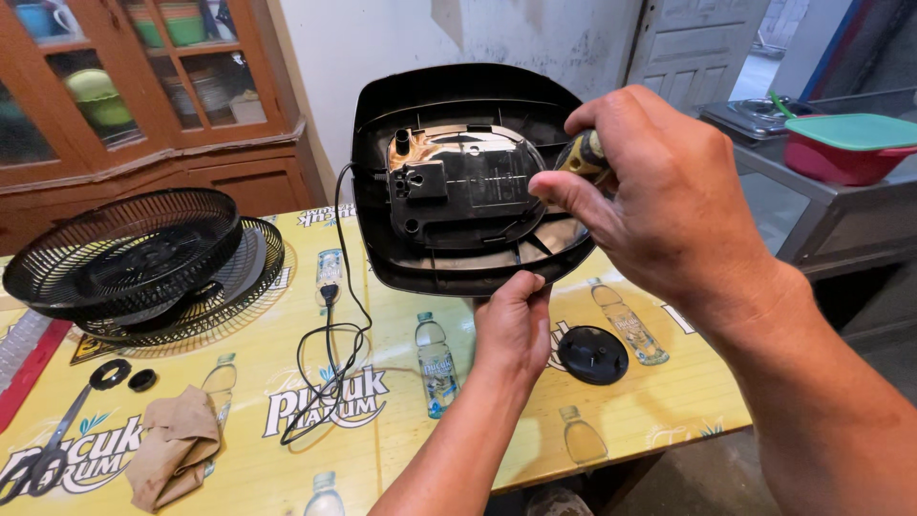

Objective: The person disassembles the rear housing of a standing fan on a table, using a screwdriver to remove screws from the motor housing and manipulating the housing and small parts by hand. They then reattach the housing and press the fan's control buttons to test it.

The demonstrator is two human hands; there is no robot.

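Left hand (pixel 513 320) grips the upturned black fan base (pixel 468 177); right hand (pixel 659 196) holds what looks like a screwdriver (pixel 585 153). Grilles (pixel 134 258) already lie removed on the counter (pixel 621 411).

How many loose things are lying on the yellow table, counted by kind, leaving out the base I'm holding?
Fan grilles: 2
Scissors: 1
Cloth: 1
Black ring: 1
Small black cap: 1
Round black disc: 1
Black cord: 1
Total: 8
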